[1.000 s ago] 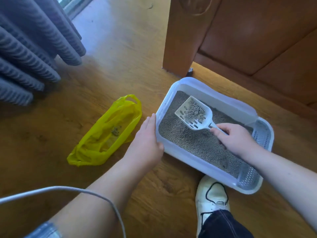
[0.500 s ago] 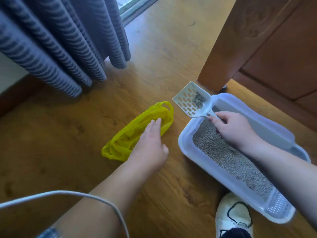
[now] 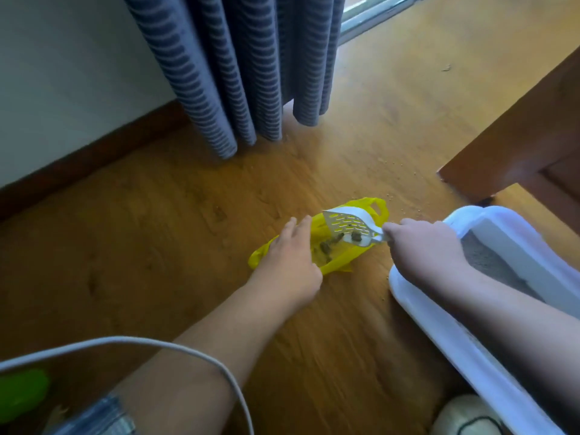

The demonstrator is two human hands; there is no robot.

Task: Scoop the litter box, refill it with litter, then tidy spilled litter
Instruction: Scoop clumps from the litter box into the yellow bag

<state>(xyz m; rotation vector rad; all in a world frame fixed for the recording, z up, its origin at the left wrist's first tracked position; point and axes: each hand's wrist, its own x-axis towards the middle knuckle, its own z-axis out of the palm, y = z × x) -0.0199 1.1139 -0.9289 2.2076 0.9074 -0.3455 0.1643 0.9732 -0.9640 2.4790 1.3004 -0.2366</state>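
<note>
One scoop [image 3: 348, 222], one bag [image 3: 339, 262] (yellow) — two hands [image 3: 288, 262] [image 3: 423, 249]

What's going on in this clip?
A person is cleaning a litter box. The right hand holds the white slotted scoop tilted over a yellow bag on the floor, tipping dark clumps into it. The left hand rests flat on the bag's edge. Stray grains lie nearby.

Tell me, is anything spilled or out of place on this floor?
Yes. Pale litter grains lie scattered on the wooden floor between the yellow bag and the litter box, with more toward the cabinet corner. A darker speck lies farther off, near the window track. The scoop is tipped over the bag.
</note>
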